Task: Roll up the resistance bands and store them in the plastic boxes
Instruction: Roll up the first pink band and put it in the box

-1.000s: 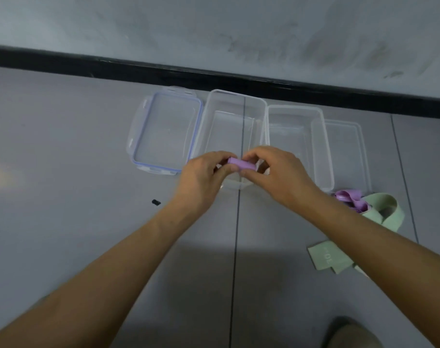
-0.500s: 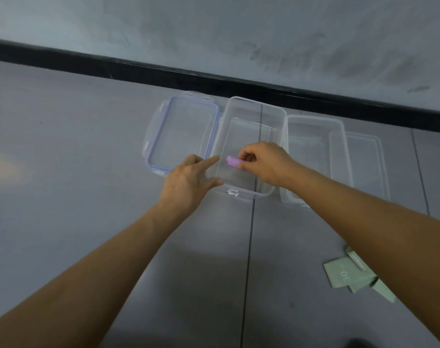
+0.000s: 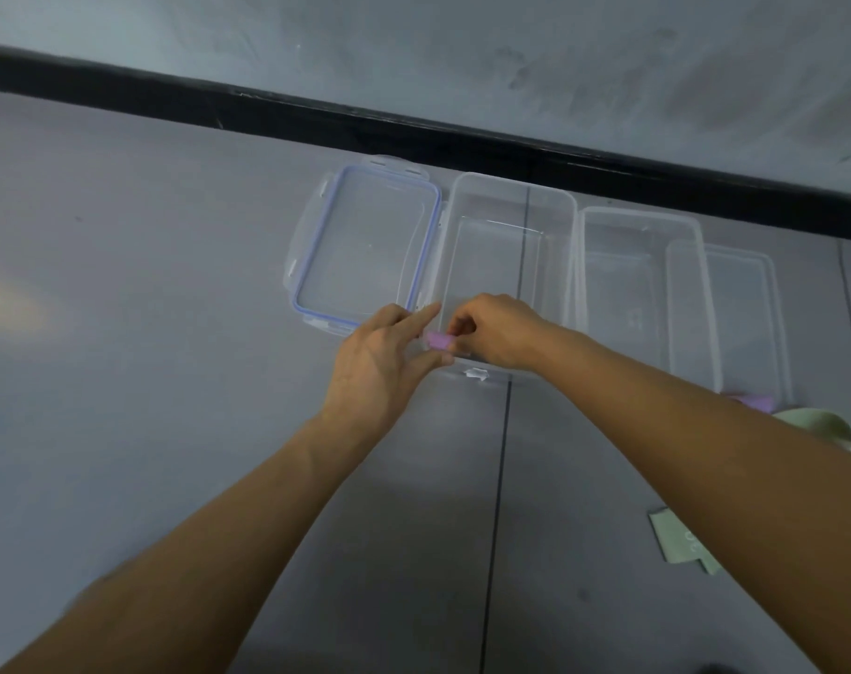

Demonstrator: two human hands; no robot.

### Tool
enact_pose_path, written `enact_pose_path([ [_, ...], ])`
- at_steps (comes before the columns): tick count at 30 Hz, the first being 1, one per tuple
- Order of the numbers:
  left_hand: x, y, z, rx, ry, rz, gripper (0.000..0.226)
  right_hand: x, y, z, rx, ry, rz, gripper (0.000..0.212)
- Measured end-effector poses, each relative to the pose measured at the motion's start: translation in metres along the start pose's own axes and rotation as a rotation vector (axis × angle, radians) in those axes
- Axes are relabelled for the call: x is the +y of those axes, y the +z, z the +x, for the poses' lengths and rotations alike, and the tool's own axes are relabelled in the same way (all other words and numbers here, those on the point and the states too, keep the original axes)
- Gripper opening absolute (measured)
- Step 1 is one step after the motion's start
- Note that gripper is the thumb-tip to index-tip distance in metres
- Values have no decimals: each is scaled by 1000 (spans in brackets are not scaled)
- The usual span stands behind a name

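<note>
Head view: the purple roll [image 3: 438, 340] is brought to the box [image 3: 511, 184] corner.
Half a second ago the roll was held over the box floor by the right hand [image 3: 494, 333] alone. Now it is lower, at the box's 7 o'clock corner, pinched in that hand's curled fingers, and the left hand [image 3: 382, 369] is closed in, its straight fingers touching the roll. Release seems near. Whether the roll rests inside cannot be told. The lid [image 3: 365, 245] lies at the box's 9 o'clock. Loose bands [image 3: 822, 430] at 4 o'clock are left unrolled.
</note>
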State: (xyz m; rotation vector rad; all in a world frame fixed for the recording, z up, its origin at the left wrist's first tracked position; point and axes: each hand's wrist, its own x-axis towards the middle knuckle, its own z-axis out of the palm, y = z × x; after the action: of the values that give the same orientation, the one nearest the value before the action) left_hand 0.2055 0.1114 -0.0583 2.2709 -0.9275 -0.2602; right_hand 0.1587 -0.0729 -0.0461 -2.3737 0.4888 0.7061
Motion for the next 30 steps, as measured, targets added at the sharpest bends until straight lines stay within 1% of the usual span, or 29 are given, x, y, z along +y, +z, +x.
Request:
enact_pose_path([
  [7, 2, 2, -2, 30, -6, -9, 54, 6, 6, 6, 0, -22, 33, 33],
  [11, 3, 3, -4, 37, 1, 1, 54, 6, 7, 8, -32, -12, 83, 25],
  [13, 2, 4, -4, 41, 1, 11, 55, 6, 6, 8, -47, 12, 127, 19],
  [15, 1, 5, -4, 42, 9, 24, 55, 6, 2, 7, -66, 18, 176, 8],
  [17, 0, 5, -4, 38, 22, 39, 56, 7, -2, 5, -99, 16, 166, 26],
  [19, 1, 4, -4, 36, 24, 52, 56, 7, -3, 5, -98, 23, 117, 36],
  [21, 1, 4, -5, 31, 24, 63, 56, 11, -3, 6, -64, 43, 94, 38],
  [26, 5, 0, -8, -1, 2, 41, 61, 16, -7, 1, -8, 51, 157, 45],
  [28, 12, -4, -7, 23, 5, 29, 62, 17, -10, -5, 28, 35, 192, 44],
  [30, 24, -7, -5, 87, 29, 37, 57, 16, -16, -15, 89, 14, 262, 39],
])
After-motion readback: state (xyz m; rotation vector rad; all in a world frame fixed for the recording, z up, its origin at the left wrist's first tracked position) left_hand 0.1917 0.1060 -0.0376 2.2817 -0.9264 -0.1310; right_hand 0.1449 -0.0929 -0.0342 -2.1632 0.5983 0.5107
